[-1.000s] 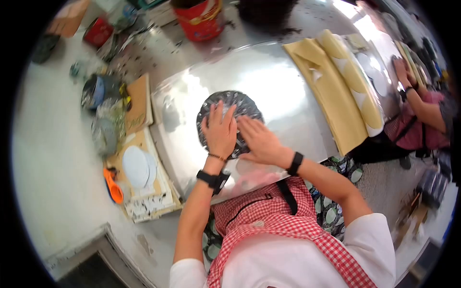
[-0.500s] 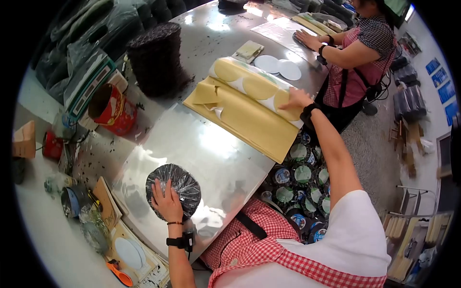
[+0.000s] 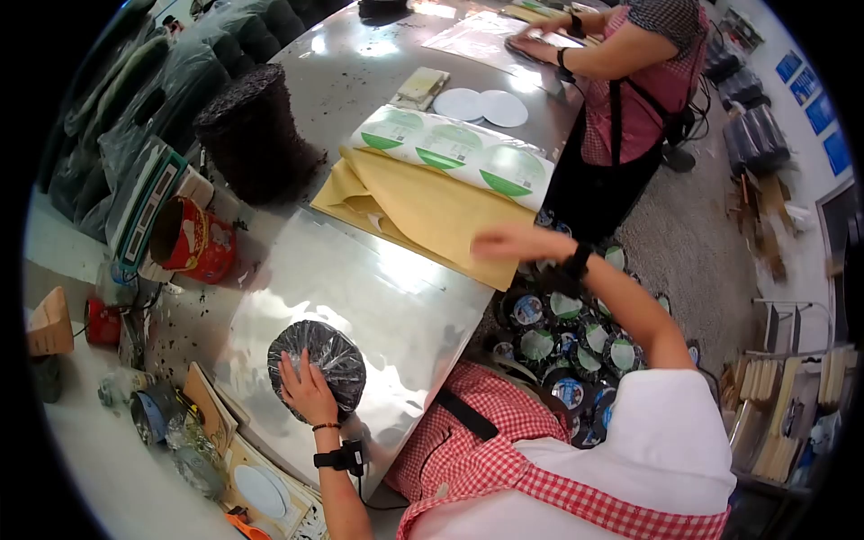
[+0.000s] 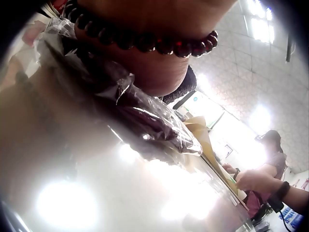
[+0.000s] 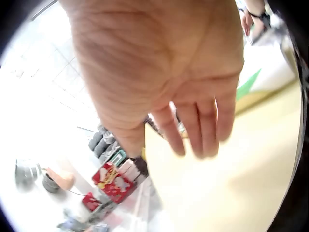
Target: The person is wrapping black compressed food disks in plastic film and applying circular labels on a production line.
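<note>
Left hand point(image 3: 308, 391) is resting on the black wrapped disc point(image 3: 342, 362), fingers spread and fairly straight, gripping nothing; disc is lying flat on the shiny near part of the table point(image 3: 317, 76). Right hand point(image 3: 509, 243) is hanging over the yellow paper point(image 3: 409, 211), fingers extended and relaxed, holding nothing; contact with paper: cannot tell. Label sheet point(image 3: 454, 148) is lying just beyond that, green-edged labels facing up.

Step in hand, as judged: left is steadying the disc while right is working at the paper and labels. Next move is probably calling for right fingers closing on a free label or sheet edge, left palm staying light so the plastic isn't shifting.

Counts, left to right: one small red container point(image 3: 103, 321) and one larger red bucket point(image 3: 214, 258) are sitting at the left; one dark shaggy cylinder point(image 3: 247, 144) is standing behind; two white discs point(image 3: 256, 490) are overlapping at lower left; one wrapped disc is lying under the hand; three labels are showing along the sheet; two more round white pieces point(image 3: 502, 109) are lying beyond it; labelled packs point(image 3: 569, 393) are piling up below the table edge, too many overlapping for counting; one other person point(image 3: 630, 81) is working at far right.
</note>
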Tool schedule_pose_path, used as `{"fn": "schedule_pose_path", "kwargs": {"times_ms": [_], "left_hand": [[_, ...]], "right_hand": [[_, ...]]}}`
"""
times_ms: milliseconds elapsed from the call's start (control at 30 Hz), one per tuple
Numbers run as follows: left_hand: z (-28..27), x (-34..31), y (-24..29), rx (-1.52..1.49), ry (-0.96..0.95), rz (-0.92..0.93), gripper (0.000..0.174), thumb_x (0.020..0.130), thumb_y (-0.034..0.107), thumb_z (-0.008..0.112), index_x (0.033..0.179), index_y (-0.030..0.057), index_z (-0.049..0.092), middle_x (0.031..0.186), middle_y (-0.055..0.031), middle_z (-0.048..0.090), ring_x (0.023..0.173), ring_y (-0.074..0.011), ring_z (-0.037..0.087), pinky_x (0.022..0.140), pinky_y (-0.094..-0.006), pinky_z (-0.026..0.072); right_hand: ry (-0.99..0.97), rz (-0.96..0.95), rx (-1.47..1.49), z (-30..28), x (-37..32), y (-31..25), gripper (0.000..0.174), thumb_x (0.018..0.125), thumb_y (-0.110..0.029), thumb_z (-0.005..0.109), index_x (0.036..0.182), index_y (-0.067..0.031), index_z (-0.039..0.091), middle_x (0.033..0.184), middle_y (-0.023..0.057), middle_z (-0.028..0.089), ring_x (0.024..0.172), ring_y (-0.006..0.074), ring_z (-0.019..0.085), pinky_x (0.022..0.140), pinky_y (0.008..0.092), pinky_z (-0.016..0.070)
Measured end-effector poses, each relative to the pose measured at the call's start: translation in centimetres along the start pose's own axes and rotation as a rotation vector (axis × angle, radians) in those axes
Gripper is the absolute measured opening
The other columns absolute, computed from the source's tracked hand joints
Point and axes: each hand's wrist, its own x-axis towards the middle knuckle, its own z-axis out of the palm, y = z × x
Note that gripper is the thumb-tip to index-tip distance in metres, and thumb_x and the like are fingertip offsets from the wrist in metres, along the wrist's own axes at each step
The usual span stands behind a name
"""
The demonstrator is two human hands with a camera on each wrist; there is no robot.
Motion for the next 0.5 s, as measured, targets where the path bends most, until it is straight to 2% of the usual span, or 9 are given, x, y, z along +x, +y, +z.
{"fn": "schedule_pose_path", "kwargs": {"times_ms": [33, 67, 100, 300, 367, 400, 433, 467, 500], "left_hand": [[-0.1, -0.1, 0.0, -0.002, -0.005, 0.013, 0.035, 0.100, 0.028, 0.041, 0.131, 0.0220, 0.057, 0.151, -0.0071, 0.035, 0.139, -0.0279, 0.032, 0.107, -0.0514, 0.0254], [-0.2, -0.1, 0.1, -0.004, -0.014, 0.000, 0.035, 0.100, 0.028, 0.041, 0.131, 0.0216, 0.057, 0.151, -0.0075, 0.035, 0.138, -0.0283, 0.033, 0.107, -0.0514, 0.0256], [-0.3, 0.1, 0.2, -0.004, -0.020, -0.016, 0.035, 0.100, 0.028, 0.041, 0.131, 0.0212, 0.057, 0.151, -0.0079, 0.035, 0.138, -0.0286, 0.033, 0.107, -0.0513, 0.0257], [-0.4, -1.0, 0.2, -0.026, 0.007, 0.007, 0.036, 0.101, 0.030, 0.040, 0.132, 0.0207, 0.057, 0.150, -0.0072, 0.037, 0.137, -0.0283, 0.034, 0.108, -0.0479, 0.0252], [-0.4, -1.0, 0.4, -0.048, 0.004, 0.018, 0.036, 0.100, 0.028, 0.042, 0.132, 0.0211, 0.056, 0.151, -0.0077, 0.037, 0.138, -0.0287, 0.034, 0.108, -0.0488, 0.0251], [-0.6, -1.5, 0.2, -0.062, -0.001, 0.016, 0.036, 0.099, 0.027, 0.043, 0.132, 0.0215, 0.056, 0.151, -0.0082, 0.036, 0.138, -0.0290, 0.033, 0.108, -0.0496, 0.0251], [-0.5, -1.4, 0.3, -0.059, 0.003, 0.006, 0.036, 0.099, 0.027, 0.043, 0.132, 0.0215, 0.056, 0.151, -0.0082, 0.036, 0.138, -0.0290, 0.033, 0.108, -0.0496, 0.0251], [-0.5, -1.5, 0.8, -0.038, -0.038, 0.026, 0.036, 0.099, 0.026, 0.044, 0.132, 0.0220, 0.056, 0.151, -0.0078, 0.036, 0.138, -0.0286, 0.033, 0.108, -0.0494, 0.0250], [-0.9, -1.4, 0.7, 0.004, -0.037, -0.010, 0.036, 0.099, 0.026, 0.045, 0.133, 0.0225, 0.056, 0.151, -0.0074, 0.036, 0.138, -0.0281, 0.033, 0.108, -0.0492, 0.0249]], "right_hand": [[0.232, 0.143, -0.092, -1.5, 0.0, 0.4, 0.038, 0.083, -0.036, 0.068, 0.099, -0.0022, 0.061, 0.094, 0.0153, 0.060, 0.091, 0.0322, 0.059, 0.082, 0.0400, 0.0481], [0.481, 0.109, -0.612, -1.8, 0.3, 2.9, 0.038, 0.077, -0.035, 0.072, 0.095, -0.0038, 0.060, 0.095, 0.0169, 0.059, 0.090, 0.0322, 0.059, 0.078, 0.0416, 0.0491], [0.486, 0.296, -0.819, -2.3, 0.4, 3.9, 0.037, 0.074, -0.033, 0.072, 0.095, -0.0053, 0.060, 0.095, 0.0188, 0.058, 0.089, 0.0331, 0.059, 0.075, 0.0439, 0.0501], [0.259, 0.317, -0.838, -3.1, 1.3, 7.9, 0.021, 0.084, -0.024, 0.060, 0.092, -0.0052, 0.061, 0.095, 0.0208, 0.059, 0.089, 0.0367, 0.060, 0.072, 0.0467, 0.0513], [0.229, 0.366, -0.613, -5.3, 1.3, 8.8, 0.021, 0.087, -0.024, 0.055, 0.090, -0.0045, 0.061, 0.091, 0.0214, 0.061, 0.087, 0.0380, 0.062, 0.073, 0.0457, 0.0504], [0.386, 0.361, -0.366, -6.8, 1.2, 7.9, 0.021, 0.089, -0.024, 0.054, 0.091, -0.0049, 0.062, 0.087, 0.0198, 0.063, 0.085, 0.0377, 0.062, 0.074, 0.0457, 0.0490], [0.402, 0.360, -0.306, -7.5, 0.8, 6.6, 0.022, 0.089, -0.025, 0.055, 0.092, -0.0057, 0.063, 0.088, 0.0179, 0.065, 0.086, 0.0378, 0.060, 0.075, 0.0451, 0.0483], [0.505, 0.295, -0.260, -6.4, 0.8, 11.6, 0.023, 0.087, -0.027, 0.057, 0.091, -0.0061, 0.065, 0.084, 0.0174, 0.064, 0.080, 0.0333, 0.064, 0.071, 0.0421, 0.0494], [0.709, 0.588, 0.146, -8.0, 0.1, 9.6, 0.022, 0.086, -0.026, 0.058, 0.089, -0.0057, 0.067, 0.076, 0.0147, 0.065, 0.070, 0.0230, 0.065, 0.064, 0.0372, 0.0495]]}}
